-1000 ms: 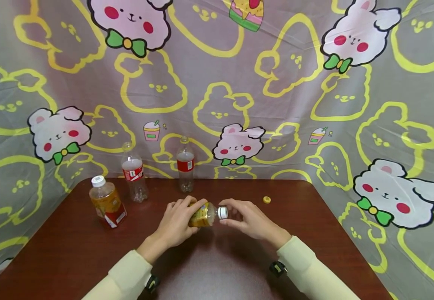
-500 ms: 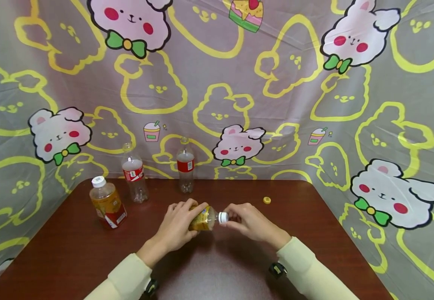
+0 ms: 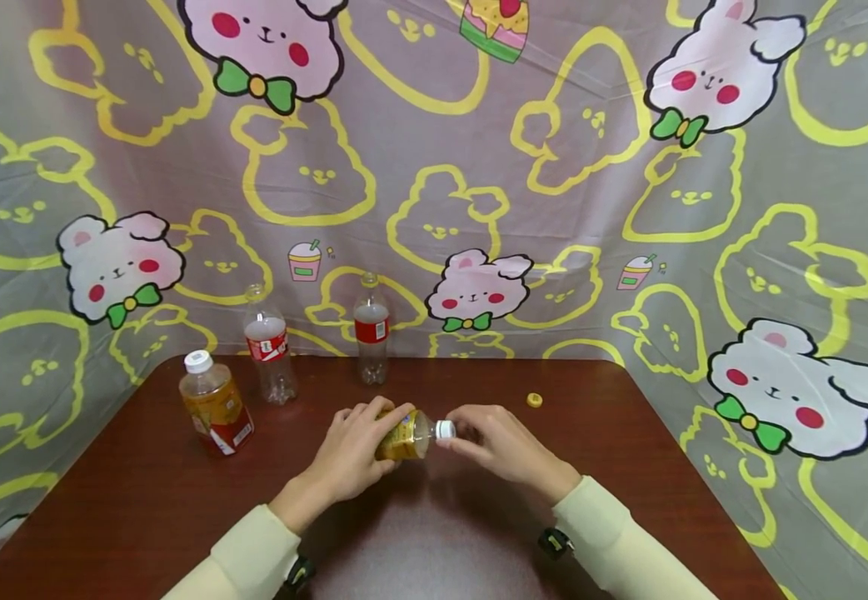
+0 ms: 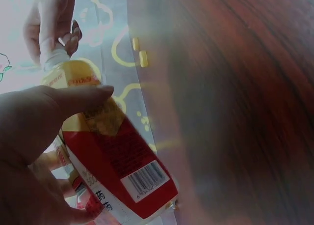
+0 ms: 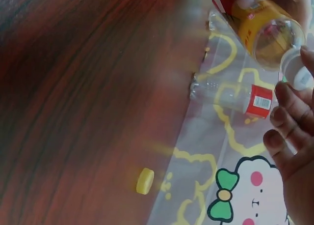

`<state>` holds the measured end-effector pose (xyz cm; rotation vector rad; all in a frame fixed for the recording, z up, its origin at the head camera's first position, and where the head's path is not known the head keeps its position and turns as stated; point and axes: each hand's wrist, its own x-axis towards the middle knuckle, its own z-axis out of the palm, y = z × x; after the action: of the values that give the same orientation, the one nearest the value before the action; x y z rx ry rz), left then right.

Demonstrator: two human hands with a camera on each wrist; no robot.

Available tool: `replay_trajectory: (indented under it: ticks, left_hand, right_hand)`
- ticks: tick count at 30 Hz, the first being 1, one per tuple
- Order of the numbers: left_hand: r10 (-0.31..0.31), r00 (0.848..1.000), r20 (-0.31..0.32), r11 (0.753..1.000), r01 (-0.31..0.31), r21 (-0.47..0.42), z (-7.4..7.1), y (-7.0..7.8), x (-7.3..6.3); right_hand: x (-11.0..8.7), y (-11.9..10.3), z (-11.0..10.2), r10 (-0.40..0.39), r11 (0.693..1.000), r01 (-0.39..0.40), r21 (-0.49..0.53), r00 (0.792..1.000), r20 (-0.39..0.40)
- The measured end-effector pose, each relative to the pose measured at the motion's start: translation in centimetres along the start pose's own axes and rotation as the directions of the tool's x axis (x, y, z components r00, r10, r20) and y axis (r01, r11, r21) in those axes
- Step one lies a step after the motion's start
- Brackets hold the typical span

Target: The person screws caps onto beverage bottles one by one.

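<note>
My left hand [image 3: 355, 446] grips a clear plastic bottle [image 3: 404, 437] with a yellow and red label. The bottle lies sideways in the grip, its neck toward the right; its thumb lies across the label in the left wrist view, where a barcode [image 4: 145, 183] shows. A white cap [image 3: 445, 429] sits at the bottle's mouth. My right hand [image 3: 509, 446] pinches this cap between thumb and forefinger, and its other fingers are loosely curled in the right wrist view. The bottle's base is hidden behind the left hand in the head view.
Another white-capped bottle with an orange and red label [image 3: 217, 408] stands at the left of the brown table [image 3: 142, 525]. Two clear uncapped bottles with red labels, one left [image 3: 269, 350] and one right [image 3: 371, 333], stand behind. A yellow cap [image 3: 534, 400] lies at the back right.
My right fingers, spread around the white cap a second ago, have drawn in on it. The bottle and left hand have dropped slightly in the view; the other bottles stay put.
</note>
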<state>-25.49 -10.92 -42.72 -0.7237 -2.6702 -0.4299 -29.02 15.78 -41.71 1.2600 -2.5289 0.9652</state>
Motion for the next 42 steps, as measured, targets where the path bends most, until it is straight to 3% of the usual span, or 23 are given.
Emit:
replay_trajectory:
  ticks: [7,13,19,22,27,34,42]
  left_hand:
    - [-0.004,0.999,0.051,0.999,0.006,-0.048,0.0,-0.6,0.0]
    - [0.018,0.998,0.058,0.998,-0.014,-0.061,0.0,-0.6,-0.1]
    - [0.039,0.998,0.054,0.999,-0.037,-0.034,-0.1,-0.2,-0.4]
    - [0.056,0.998,0.032,0.998,-0.056,0.007,-0.1,0.1,-0.5]
    - [0.082,0.997,-0.013,0.995,-0.081,0.064,0.1,0.4,-0.7]
    - [0.089,0.995,-0.035,0.99,-0.085,0.115,0.1,0.4,-0.6]
    - [0.041,0.999,-0.026,0.999,-0.041,0.017,-0.2,0.0,-0.4]
  right_hand:
    - [0.0,-0.1,-0.3,-0.09,0.996,0.09,-0.02,0.996,0.026]
    - [0.1,-0.2,-0.2,-0.124,0.983,0.134,-0.125,0.989,0.082]
    - [0.2,-0.5,-0.3,-0.151,0.977,0.168,-0.131,0.98,0.127]
    - [0.1,-0.6,-0.3,-0.139,0.983,0.152,-0.1,0.982,0.13]
    - [0.0,-0.6,0.0,-0.064,0.998,0.062,0.019,0.99,0.124]
    - [-0.1,-0.3,0.4,0.029,0.994,-0.039,0.101,0.995,0.099]
    - [0.0,-0.5,0.0,0.091,0.966,-0.099,0.238,0.995,0.042]
